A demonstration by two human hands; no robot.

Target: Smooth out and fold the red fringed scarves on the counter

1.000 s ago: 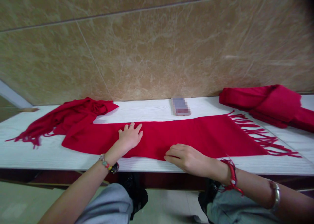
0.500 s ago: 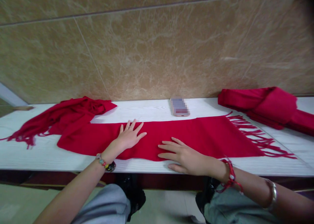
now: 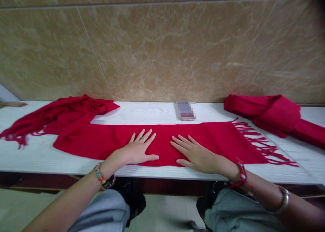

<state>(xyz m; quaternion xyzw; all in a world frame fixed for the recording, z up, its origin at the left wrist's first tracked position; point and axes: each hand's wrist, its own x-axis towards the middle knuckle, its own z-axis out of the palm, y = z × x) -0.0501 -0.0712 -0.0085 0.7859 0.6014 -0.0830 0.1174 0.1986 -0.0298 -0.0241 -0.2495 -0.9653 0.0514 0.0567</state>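
Observation:
A red scarf (image 3: 215,137) lies stretched out along the white bench top, its fringe (image 3: 264,144) fanned out at the right end. Toward the left the same cloth runs into a bunched, crumpled heap (image 3: 73,111) with fringe hanging off its far left. My left hand (image 3: 138,149) rests palm down on the scarf left of its middle, fingers spread. My right hand (image 3: 195,154) lies flat on it a short way to the right, fingers also apart. Neither hand grips the cloth.
A phone (image 3: 186,110) with a blurred screen lies behind the scarf. More folded red cloth (image 3: 269,113) sits at the back right. A marble-patterned tiled wall (image 3: 162,52) rises behind the white bench top (image 3: 142,111). My knees are below the front edge.
My left hand has shifted slightly right and its thumb has spread outward. My right hand has moved a little right and settled flatter on the scarf. The view has tilted slightly.

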